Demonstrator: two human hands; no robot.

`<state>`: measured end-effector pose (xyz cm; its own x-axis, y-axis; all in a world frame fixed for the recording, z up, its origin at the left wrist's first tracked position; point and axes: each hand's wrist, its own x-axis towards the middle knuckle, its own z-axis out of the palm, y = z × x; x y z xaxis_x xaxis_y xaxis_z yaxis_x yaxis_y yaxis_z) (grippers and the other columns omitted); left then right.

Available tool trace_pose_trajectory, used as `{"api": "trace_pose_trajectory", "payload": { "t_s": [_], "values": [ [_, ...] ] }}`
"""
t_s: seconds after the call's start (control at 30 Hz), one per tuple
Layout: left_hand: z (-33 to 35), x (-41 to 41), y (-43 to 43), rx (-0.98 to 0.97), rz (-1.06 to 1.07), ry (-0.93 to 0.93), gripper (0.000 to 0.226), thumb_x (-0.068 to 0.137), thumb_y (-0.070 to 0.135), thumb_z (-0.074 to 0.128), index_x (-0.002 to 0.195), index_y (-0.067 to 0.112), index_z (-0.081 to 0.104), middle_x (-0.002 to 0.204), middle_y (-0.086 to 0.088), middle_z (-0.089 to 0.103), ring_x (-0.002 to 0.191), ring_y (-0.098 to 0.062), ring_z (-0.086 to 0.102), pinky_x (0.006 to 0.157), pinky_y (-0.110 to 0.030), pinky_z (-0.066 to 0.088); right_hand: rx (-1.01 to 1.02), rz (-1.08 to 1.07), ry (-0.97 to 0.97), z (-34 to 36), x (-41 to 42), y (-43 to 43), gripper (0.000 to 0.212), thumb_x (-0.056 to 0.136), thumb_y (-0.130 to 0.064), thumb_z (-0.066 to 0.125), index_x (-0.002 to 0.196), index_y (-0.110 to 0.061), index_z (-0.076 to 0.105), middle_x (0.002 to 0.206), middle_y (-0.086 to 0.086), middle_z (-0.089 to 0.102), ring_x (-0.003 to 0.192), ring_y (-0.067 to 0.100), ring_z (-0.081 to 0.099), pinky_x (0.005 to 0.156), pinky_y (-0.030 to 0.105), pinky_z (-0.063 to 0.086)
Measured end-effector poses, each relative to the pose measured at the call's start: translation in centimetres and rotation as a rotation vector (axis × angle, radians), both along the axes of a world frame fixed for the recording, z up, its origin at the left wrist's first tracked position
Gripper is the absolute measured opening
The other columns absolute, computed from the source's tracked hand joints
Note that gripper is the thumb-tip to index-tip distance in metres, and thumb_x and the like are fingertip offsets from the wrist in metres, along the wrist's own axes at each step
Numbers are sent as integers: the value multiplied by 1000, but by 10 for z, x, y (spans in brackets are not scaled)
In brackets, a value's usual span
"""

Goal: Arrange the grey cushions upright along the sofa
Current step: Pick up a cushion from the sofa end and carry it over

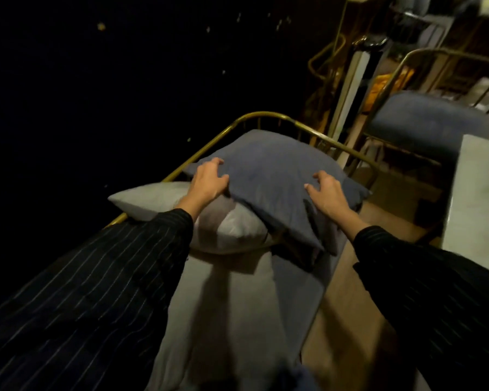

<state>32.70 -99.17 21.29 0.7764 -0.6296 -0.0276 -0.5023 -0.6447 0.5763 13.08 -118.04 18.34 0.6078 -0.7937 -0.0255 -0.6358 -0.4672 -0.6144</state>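
Note:
A dark grey cushion [268, 179] lies tilted at the far end of the sofa, against the brass rail [266, 115]. It rests partly on a pale grey cushion [158, 201] that lies flat beneath it. My left hand [208, 183] grips the dark cushion's left edge with curled fingers. On the cushion's right part, near the front corner, my right hand [326, 194] presses with its fingers bent into the fabric. Both arms wear dark pinstriped sleeves. The sofa seat [237, 306] is grey and runs toward me.
A dark wall fills the left side. A second brass-framed seat with a dark grey cushion [426, 122] stands at the right rear. A pale tabletop [477, 193] juts in from the right. Wooden floor [347, 320] shows between the sofa and the table.

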Motion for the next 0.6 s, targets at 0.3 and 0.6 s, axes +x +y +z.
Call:
{"api": "trace_pose_trajectory", "payload": {
  "t_s": [0.3,0.6],
  "values": [
    [-45,100,-168,356,122,105,80,93,63,51,155,15,32,155,-20,39,142,-44,37,117,-55,32,335,-105,115,-66,45,-152,73,94,-55,42,149,-11,23,152,20,28,138,45,26,111,52,26],
    [-63,153,-231,285,175,560,116,63,83,69,156,26,30,154,-5,46,133,-35,53,112,-51,42,579,-326,-8,-118,70,-184,86,84,-69,46,152,-38,4,162,9,-1,144,44,15,115,56,20]
  ]
}}
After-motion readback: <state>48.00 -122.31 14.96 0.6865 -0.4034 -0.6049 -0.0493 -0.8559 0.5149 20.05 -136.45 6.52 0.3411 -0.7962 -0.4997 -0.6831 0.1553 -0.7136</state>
